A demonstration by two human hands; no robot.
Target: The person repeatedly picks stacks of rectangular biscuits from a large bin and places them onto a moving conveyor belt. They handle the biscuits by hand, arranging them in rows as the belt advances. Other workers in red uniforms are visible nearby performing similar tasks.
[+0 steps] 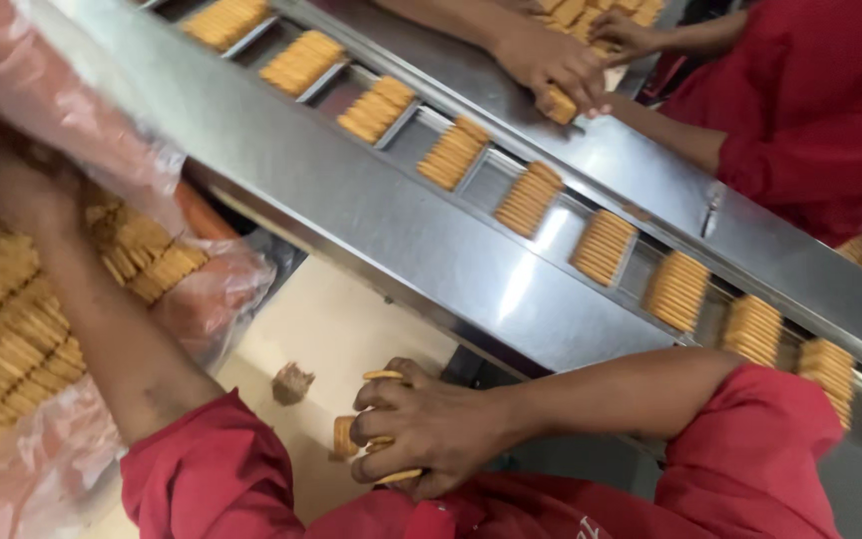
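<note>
Far left there's a big crate of biscuits (12, 329) lined with clear pink plastic (82, 140). The left hand (22, 190) is reaching into it, but it's blurred and under the plastic, so I can't tell how the fingers sit.

Lower middle, the right hand (426, 424) has its fingers curled tight around a small stack of biscuits (346, 436), held low over the pale floor (341, 319), near a crumbled bit (292, 383).

Above runs a steel conveyor (351, 200) with neat biscuit stacks (528, 199) in its pockets, going diagonally to the right.

Top right, a co-worker in red presses a hand (551, 60) on more biscuits across the line.
</note>
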